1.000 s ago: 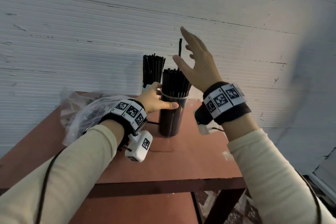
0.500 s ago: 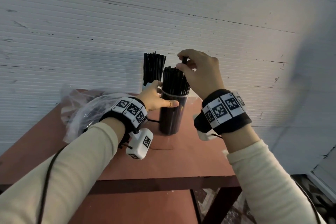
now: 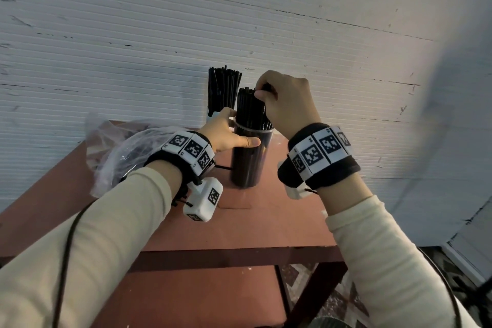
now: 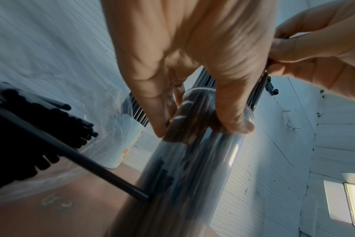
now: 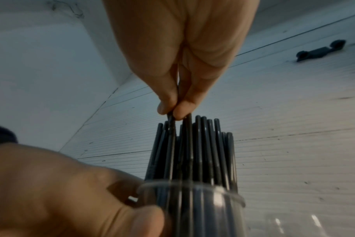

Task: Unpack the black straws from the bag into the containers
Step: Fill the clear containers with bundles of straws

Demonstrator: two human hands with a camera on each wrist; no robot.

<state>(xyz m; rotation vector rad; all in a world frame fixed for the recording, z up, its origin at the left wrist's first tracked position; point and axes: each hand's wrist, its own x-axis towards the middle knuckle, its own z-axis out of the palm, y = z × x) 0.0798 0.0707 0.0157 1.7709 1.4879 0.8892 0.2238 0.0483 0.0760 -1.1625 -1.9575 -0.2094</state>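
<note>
A clear tall container point(image 3: 249, 162) packed with black straws point(image 3: 250, 108) stands on the brown table point(image 3: 239, 224). My left hand point(image 3: 229, 136) grips its upper wall, thumb across the front point(image 4: 236, 121). My right hand point(image 3: 286, 104) is above the bundle and pinches the top of one black straw point(image 5: 171, 123) between thumb and finger, level with the other straw tips. A second container point(image 3: 223, 93) full of black straws stands behind, by the wall. The clear plastic bag point(image 3: 125, 152) with more black straws point(image 4: 30, 139) lies at the left.
A white ribbed wall point(image 3: 159, 34) rises right behind the table. One loose black straw point(image 4: 75, 157) lies on the table beside the gripped container. The table's front edge point(image 3: 239, 255) and a lower shelf are near me.
My right hand came down from open and raised above the container, closed on the one protruding straw, and has pushed it down level with the bundle. The left hand kept its grip.
</note>
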